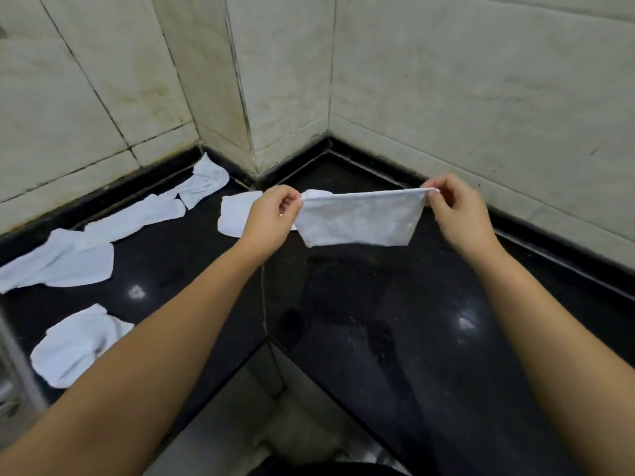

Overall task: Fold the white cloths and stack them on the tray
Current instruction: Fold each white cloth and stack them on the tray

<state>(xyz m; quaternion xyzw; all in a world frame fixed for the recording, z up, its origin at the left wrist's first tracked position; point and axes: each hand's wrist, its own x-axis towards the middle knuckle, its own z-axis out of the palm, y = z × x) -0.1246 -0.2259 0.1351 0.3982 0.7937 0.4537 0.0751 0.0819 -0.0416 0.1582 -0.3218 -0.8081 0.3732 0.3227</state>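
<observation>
Above the black counter [378,304], our left hand [271,218] and right hand [460,214] pinch the white cloth [357,221] taut by its top corners, fingers [433,191] curled.

Dim, greenish indoor light, wide-angle view.
Overhead lamps glint as small white spots on the glossy black counter [378,304]; wall lines bow near the edges; focus slightly soft.

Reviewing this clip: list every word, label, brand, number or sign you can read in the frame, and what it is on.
None: no readable text in this view.
The held white cloth, pinched at its top corners by the left hand and right hand, shows no print or tag.
The loose cloths, black counter and wall tiles bear no writing.
</observation>
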